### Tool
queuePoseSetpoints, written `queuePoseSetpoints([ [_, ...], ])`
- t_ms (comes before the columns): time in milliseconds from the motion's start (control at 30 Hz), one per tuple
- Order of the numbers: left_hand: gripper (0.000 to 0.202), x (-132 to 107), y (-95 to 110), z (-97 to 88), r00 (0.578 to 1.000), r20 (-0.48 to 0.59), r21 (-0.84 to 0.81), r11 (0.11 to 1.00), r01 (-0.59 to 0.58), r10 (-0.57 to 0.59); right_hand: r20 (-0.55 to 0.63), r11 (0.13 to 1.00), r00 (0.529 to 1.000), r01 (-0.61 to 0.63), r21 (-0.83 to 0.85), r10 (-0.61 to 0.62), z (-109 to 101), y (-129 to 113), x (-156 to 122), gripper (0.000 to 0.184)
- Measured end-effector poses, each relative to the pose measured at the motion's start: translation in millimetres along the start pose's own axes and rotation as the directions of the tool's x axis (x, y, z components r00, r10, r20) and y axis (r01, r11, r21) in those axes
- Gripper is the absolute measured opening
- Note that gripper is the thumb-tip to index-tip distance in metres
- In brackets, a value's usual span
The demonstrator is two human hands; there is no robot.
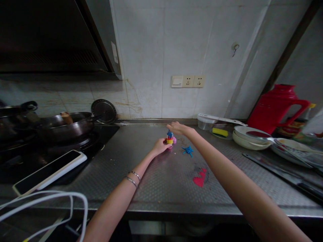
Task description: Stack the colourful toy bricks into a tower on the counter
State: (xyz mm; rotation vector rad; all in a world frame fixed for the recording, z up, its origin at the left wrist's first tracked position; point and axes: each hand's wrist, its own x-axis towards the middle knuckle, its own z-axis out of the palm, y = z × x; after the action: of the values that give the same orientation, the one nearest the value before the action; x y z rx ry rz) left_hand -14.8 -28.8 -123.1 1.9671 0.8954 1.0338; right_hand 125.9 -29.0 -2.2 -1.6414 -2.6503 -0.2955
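Note:
A small colourful stack (170, 138), with blue on top, red and yellow in the middle and pink at the base and side, stands upright on the metal countertop. It may be a toy; its exact kind is too small to tell. My left hand (160, 147) is closed around its lower part from the left. Over the top, my right hand (178, 127) reaches in from the right with bent fingers at the blue part; the fingertips are partly hidden. A blue spiky, star-like piece (187, 151) lies on the counter just below my right wrist.
Red heart shapes (200, 178) mark the metal counter (161, 188) nearer me. On the left are a stove with a pan (68, 127) and a white-framed device (50, 171). Bowls (249, 141), a yellow sponge (220, 132), a knife (277, 174) and a red thermos (274, 107) stand right.

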Motion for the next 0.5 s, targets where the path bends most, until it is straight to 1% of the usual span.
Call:
queuePoseSetpoints([
  [133, 0.033, 0.0, -0.1, -0.2, 1.0, 0.006, 0.022, 1.0, 0.0, 0.0, 0.027, 0.99, 0.999, -0.048, 0.129, 0.045, 2.1, -3.4, 0.0, 0.039],
  [200, 0.032, -0.1, 0.5, -0.7, 1.0, 0.004, 0.041, 0.999, -0.004, 0.004, 0.037, 0.984, 0.997, -0.072, 0.162, 0.067, 1.9, -4.4, -1.2, 0.044],
  [300, 0.031, -0.3, 1.8, -1.3, 1.0, 0.005, 0.058, 0.998, -0.011, 0.01, 0.035, 0.986, 0.996, -0.091, 0.141, 0.087, -1.7, -6.3, -5.6, 0.045],
  [400, 0.03, -0.8, 3.7, -1.9, 1.0, 0.017, 0.056, 0.998, -0.015, 0.014, -0.01, 0.986, 0.992, -0.124, 0.11, 0.125, -9.2, -9.7, -11.6, 0.047],
  [500, 0.03, -1.5, 5.9, -2.5, 0.999, 0.029, 0.046, 0.999, -0.02, 0.019, -0.017, 0.969, 0.981, -0.187, 0.16, 0.193, -18.5, -12.9, -15.8, 0.054],
])
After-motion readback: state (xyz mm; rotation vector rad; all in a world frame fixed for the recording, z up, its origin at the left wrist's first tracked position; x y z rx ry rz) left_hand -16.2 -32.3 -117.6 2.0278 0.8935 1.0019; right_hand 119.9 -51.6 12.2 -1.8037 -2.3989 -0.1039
